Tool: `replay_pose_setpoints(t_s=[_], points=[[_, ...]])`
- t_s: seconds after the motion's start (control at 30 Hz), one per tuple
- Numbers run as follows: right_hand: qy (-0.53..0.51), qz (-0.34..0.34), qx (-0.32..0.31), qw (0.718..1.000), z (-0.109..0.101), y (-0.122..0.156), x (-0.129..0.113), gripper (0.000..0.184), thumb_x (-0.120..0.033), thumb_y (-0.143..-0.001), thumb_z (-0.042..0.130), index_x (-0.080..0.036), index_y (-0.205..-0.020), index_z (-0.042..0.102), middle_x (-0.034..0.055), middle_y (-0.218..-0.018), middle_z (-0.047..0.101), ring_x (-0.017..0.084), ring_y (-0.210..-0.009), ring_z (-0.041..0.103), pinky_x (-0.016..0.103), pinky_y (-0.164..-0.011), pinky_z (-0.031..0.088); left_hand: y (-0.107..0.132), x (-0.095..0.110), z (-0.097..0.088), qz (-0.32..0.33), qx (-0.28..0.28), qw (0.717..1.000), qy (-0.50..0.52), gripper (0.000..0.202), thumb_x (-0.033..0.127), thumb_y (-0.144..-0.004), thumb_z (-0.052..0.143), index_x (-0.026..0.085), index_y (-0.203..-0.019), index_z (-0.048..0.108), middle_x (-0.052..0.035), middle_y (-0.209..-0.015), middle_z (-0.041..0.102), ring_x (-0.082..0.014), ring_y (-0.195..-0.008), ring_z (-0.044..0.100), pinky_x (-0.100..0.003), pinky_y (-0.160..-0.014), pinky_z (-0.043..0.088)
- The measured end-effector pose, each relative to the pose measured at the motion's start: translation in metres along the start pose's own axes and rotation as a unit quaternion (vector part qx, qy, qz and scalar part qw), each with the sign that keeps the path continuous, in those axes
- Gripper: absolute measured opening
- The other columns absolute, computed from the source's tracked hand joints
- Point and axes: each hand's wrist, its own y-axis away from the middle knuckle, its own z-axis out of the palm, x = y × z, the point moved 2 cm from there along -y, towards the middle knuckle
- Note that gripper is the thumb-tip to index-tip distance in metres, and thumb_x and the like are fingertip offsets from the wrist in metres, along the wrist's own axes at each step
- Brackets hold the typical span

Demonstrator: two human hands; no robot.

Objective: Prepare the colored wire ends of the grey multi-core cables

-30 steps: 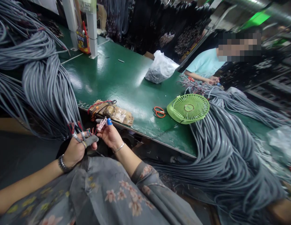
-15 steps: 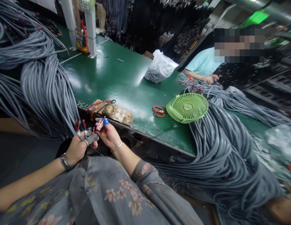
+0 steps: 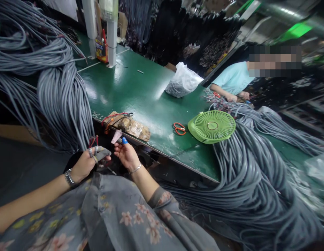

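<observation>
My left hand [image 3: 86, 162] is closed around grey cables; red and dark inner wires [image 3: 93, 142] stick out of their stripped ends above the fingers. Grey covering wraps its thumb. Just to the right, my right hand [image 3: 127, 155] pinches a small pale pink, tapered piece [image 3: 116, 136] whose kind I cannot make out. A blue cover sits on one of that hand's digits. The hands are apart, in front of the table edge. Beyond them, a taped cardboard piece [image 3: 136, 129] with red and black leads lies along that edge.
Big bundles of grey cable hang at the left [image 3: 64, 94] and right [image 3: 245, 174]. On the green table [image 3: 148, 101] are orange-handled scissors [image 3: 179, 129], a green fan [image 3: 212, 126] and a plastic bag [image 3: 181, 82]. A co-worker [image 3: 233, 78] handles cables across the table.
My right hand has drawn slightly away from my left, and its pink piece has turned. Coloured wires that fanned out by my left thumb no longer show. The view has shifted a little.
</observation>
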Motion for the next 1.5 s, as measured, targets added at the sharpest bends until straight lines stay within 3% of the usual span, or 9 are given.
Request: replay_pose_setpoints(t_s=[0.33,0.53,0.67,0.73,0.83,0.97,1.13,1.27,1.5], points=[[0.223,-0.169,-0.068,0.958,-0.021,0.016,0.016,0.034,-0.048,-0.072,0.077,-0.018,-0.086,0.069,-0.0003,-0.071,0.064,0.008,-0.055,0.049,0.022,-0.055,0.045,0.006,0.002,0.007,0.031,0.003,0.999,-0.034,0.029,0.044,-0.065,0.073,0.016,-0.071,0.068,-0.0033,-0.065,0.069,-0.0162,-0.061,0.063,-0.026,-0.062,0.051],[0.442,-0.367,-0.213,0.791,-0.008,0.051,0.009,0.036,-0.04,-0.084,0.066,-0.021,-0.114,0.066,0.0039,-0.086,0.067,0.015,-0.073,0.06,0.027,-0.07,0.052,0.011,-0.017,0.012,0.122,-0.043,0.982,-0.135,0.02,0.028,-0.069,0.057,0.018,-0.082,0.068,-0.0034,-0.082,0.074,-0.0205,-0.082,0.068,-0.029,-0.077,0.054],[0.513,-0.456,-0.275,0.673,0.006,0.063,0.001,0.018,-0.033,-0.09,0.056,-0.02,-0.086,0.068,0.0023,-0.075,0.062,0.014,-0.068,0.056,0.025,-0.068,0.049,0.016,-0.012,0.015,0.159,-0.065,0.969,-0.179,0.02,0.024,-0.07,0.051,0.017,-0.079,0.068,-0.0029,-0.079,0.073,-0.0197,-0.078,0.066,-0.028,-0.075,0.053],[0.512,-0.452,-0.265,0.68,0.007,0.061,0.0,0.024,-0.037,-0.091,0.054,-0.02,-0.08,0.067,0.0025,-0.073,0.061,0.014,-0.066,0.056,0.025,-0.065,0.048,0.02,-0.008,0.014,0.176,-0.07,0.964,-0.185,0.021,0.027,-0.072,0.054,0.017,-0.081,0.07,-0.0036,-0.08,0.073,-0.0199,-0.077,0.066,-0.028,-0.073,0.054],[0.451,-0.395,-0.209,0.773,0.0,0.052,0.0,0.033,-0.049,-0.09,0.057,-0.019,-0.079,0.067,0.0025,-0.07,0.061,0.014,-0.063,0.055,0.025,-0.061,0.047,0.026,-0.007,0.007,0.186,-0.06,0.969,-0.154,0.028,0.036,-0.076,0.064,0.017,-0.094,0.073,-0.007,-0.092,0.076,-0.022,-0.085,0.069,-0.031,-0.08,0.056],[0.379,-0.327,-0.133,0.855,-0.013,0.041,0.0,0.046,-0.062,-0.085,0.059,-0.018,-0.08,0.07,0.0012,-0.063,0.058,0.012,-0.055,0.048,0.023,-0.053,0.042,0.034,-0.01,-0.016,0.172,0.073,0.982,-0.026,0.032,0.041,-0.072,0.077,0.019,-0.095,0.075,-0.0077,-0.095,0.077,-0.0211,-0.085,0.071,-0.029,-0.079,0.058],[0.411,-0.305,-0.131,0.849,-0.01,0.038,-0.002,0.049,-0.068,-0.079,0.063,-0.02,-0.076,0.072,0.0012,-0.066,0.061,0.012,-0.058,0.049,0.025,-0.057,0.044,0.037,0.005,-0.035,0.141,0.123,0.98,0.073,0.049,0.064,-0.052,0.085,0.019,-0.063,0.07,-0.0012,-0.053,0.064,-0.0063,-0.034,0.041,-0.02,-0.034,0.031],[0.432,-0.284,-0.151,0.842,-0.001,0.038,0.005,0.052,-0.071,-0.08,0.059,-0.02,-0.077,0.072,0.0014,-0.068,0.062,0.013,-0.061,0.051,0.026,-0.061,0.045,0.028,0.013,-0.034,0.085,0.077,0.993,0.011,0.059,0.077,-0.056,0.074,0.018,-0.06,0.07,-0.0055,-0.055,0.066,-0.0094,-0.038,0.048,-0.022,-0.036,0.034],[0.501,-0.33,-0.196,0.776,0.003,0.044,0.019,0.044,-0.055,-0.094,0.044,-0.02,-0.082,0.067,0.004,-0.077,0.066,0.015,-0.069,0.057,0.028,-0.068,0.048,0.025,0.013,-0.026,0.102,0.075,0.992,-0.012,0.048,0.059,-0.063,0.08,0.021,-0.092,0.074,-0.0053,-0.08,0.073,-0.016,-0.061,0.061,-0.025,-0.055,0.048]])
